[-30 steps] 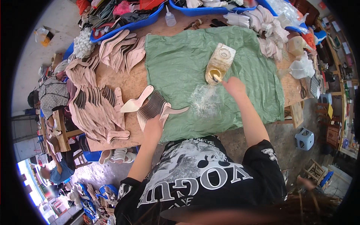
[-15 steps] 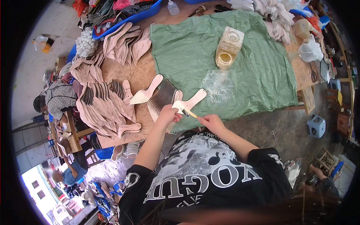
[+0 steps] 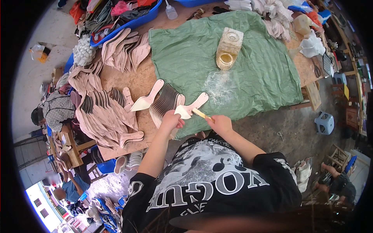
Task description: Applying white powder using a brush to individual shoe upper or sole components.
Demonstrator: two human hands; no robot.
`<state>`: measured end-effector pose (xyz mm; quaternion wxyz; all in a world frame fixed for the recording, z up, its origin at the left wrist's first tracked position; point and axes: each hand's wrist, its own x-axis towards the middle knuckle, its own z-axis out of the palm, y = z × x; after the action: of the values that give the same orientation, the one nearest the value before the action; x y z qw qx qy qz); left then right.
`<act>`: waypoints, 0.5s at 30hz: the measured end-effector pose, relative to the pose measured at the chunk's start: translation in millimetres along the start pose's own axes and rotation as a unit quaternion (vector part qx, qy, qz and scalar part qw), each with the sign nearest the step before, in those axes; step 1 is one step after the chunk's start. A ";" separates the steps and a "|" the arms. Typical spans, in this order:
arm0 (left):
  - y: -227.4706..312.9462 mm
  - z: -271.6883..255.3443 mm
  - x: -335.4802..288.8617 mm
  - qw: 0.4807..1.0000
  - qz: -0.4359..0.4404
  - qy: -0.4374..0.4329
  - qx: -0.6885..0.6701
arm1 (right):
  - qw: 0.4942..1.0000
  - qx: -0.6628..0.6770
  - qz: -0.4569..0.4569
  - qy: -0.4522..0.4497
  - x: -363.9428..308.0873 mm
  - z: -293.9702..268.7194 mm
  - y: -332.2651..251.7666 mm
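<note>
My left hand (image 3: 171,121) is closed on the wide end of a pink shoe insole (image 3: 197,102), whose near part looks white and coated. The narrow end points up and to the right over the green sheet (image 3: 260,70). In my right hand (image 3: 221,125) is a small brush (image 3: 201,114) with a yellowish handle, its dark tip at the insole's edge. Just left of the held piece stands a fanned row of insoles (image 3: 164,101), dark on their edges. Another insole (image 3: 149,98) with a cream-coated wide end lies beside that row.
A cut-open plastic jug (image 3: 230,46) with yellowish contents lies on the sheet, above a whitish smear. Several stacks of pink insoles (image 3: 105,112) cover the table's left side. A blue basin (image 3: 136,21) of materials stands at the back left; a blue stool (image 3: 324,122) is on the floor.
The brush has swung lower at the insole, and more of its yellow handle shows. My left hand keeps its grip. The whole view has shifted slightly.
</note>
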<state>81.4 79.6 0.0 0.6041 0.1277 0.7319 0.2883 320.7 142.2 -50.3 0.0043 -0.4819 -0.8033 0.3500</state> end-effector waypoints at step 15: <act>10.1 -3.5 -3.5 0.997 -0.029 -0.002 0.069 | 0.994 -0.104 -0.030 0.012 76.8 -27.9 31.0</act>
<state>77.3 84.9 9.0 0.6034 0.1488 0.7521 0.2194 313.1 226.5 -72.2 -0.0256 -0.4598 -0.8494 0.2578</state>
